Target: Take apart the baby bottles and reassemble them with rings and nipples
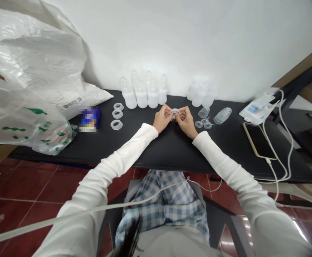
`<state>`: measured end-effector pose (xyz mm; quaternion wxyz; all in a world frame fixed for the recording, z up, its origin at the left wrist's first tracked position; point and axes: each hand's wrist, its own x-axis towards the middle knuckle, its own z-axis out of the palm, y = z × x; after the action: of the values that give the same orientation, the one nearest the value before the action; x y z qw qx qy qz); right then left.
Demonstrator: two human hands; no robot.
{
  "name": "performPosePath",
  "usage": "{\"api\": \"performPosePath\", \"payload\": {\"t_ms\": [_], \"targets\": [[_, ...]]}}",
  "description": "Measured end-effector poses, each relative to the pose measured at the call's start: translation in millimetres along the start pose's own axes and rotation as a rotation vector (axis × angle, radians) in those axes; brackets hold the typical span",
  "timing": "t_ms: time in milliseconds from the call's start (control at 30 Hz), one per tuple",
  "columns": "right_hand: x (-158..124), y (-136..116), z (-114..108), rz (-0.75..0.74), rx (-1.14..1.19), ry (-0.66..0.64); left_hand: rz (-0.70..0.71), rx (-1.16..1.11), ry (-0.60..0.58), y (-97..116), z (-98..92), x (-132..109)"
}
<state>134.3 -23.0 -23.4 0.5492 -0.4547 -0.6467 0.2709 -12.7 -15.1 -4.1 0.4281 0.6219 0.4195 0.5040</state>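
Observation:
Both hands meet over the middle of the black table [172,150]. My left hand [162,117] and my right hand [186,120] pinch a small clear plastic ring [175,112] between their fingertips, one hand on each side. Three more clear rings [116,115] lie in a column to the left. Several capped baby bottles [145,92] stand in a row along the wall behind the hands. Just right of my right hand lie small clear nipples [204,123] and a clear cap [204,112].
Large plastic bags [29,89] fill the table's left end, with a blue packet [89,120] beside them. More bottles [201,93] and one lying clear bottle [222,115] are at the right. A phone [259,140] with white cables [279,157] lies further right.

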Motion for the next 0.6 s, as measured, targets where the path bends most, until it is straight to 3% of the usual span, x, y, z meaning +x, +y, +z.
{"api": "performPosePath", "payload": {"t_ms": [367, 600], "targets": [[-0.8, -2.6, -3.1, 0.066, 0.0, -0.073, -0.058, -0.088, -0.048, -3.7, 0.9, 1.8], [-0.3, -5.4, -2.0, 0.071, 0.055, -0.054, -0.045, -0.096, -0.098, -2.9, -0.6, 1.2]]}}
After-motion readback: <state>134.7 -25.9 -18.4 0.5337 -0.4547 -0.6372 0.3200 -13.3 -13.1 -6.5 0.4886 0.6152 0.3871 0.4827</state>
